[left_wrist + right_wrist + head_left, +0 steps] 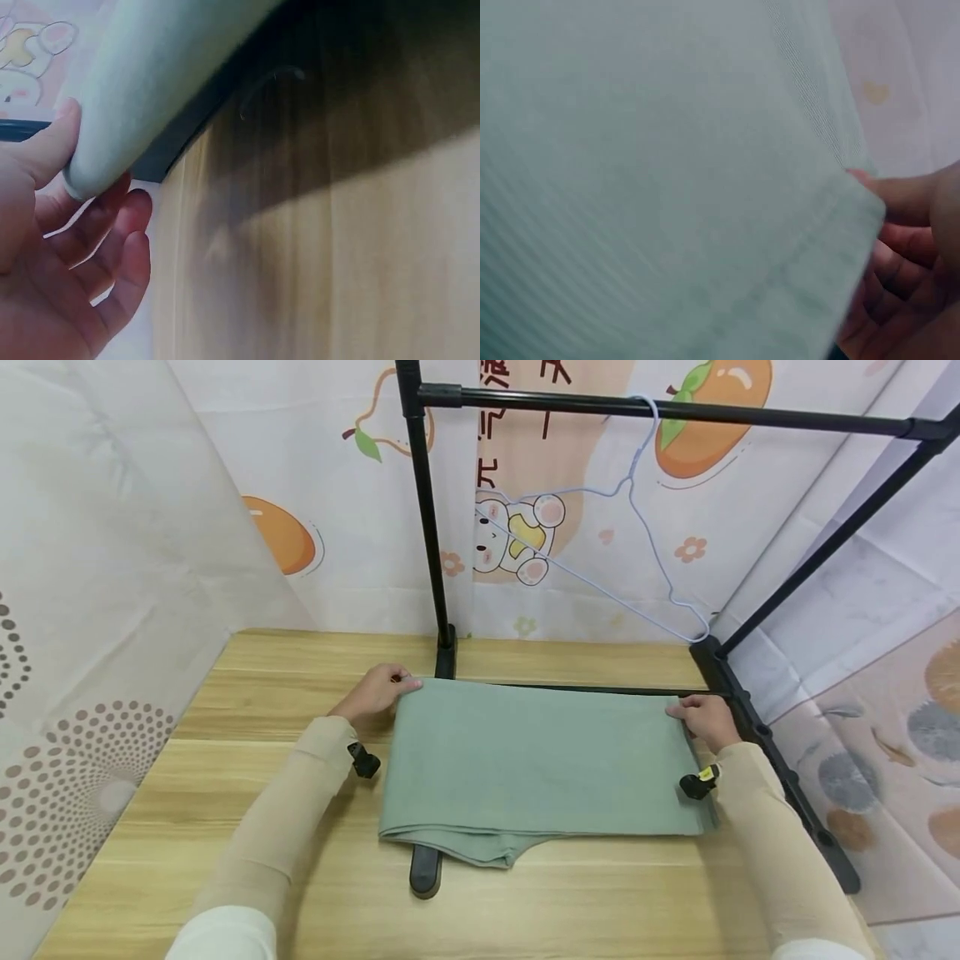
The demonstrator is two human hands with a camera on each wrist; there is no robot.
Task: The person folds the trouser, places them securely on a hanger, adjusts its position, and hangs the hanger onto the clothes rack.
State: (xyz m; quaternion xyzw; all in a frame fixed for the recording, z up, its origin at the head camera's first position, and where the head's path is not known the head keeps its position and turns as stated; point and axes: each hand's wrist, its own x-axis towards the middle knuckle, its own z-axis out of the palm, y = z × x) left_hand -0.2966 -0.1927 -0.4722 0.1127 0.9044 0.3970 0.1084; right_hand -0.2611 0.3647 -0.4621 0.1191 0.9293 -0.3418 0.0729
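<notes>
A pair of sage-green pants (pixel 540 760), folded flat into a long shape, spans the space between both hands over the stand's base. At its far left corner, my left hand (pixel 378 689) pinches the fabric between thumb and fingers. The left wrist view shows that thumb on top of the rounded fold (pixel 135 97), with the other fingers loosely curled below. My right hand (pixel 707 720) pinches the far right corner. In the right wrist view, the thumb lies over the stitched hem (pixel 810 262). A pointed crotch bulge (pixel 498 852) sticks out along the near edge.
A black rack frame (pixel 431 527) stands on the wooden table (pixel 285 693), its left foot (pixel 426 872) partly under the pants and its right foot (pixel 795 793) beside my right arm. From the top bar (pixel 540 400) hangs a pale blue wire hanger (pixel 633 485). Printed curtains (pixel 337 568) enclose the table.
</notes>
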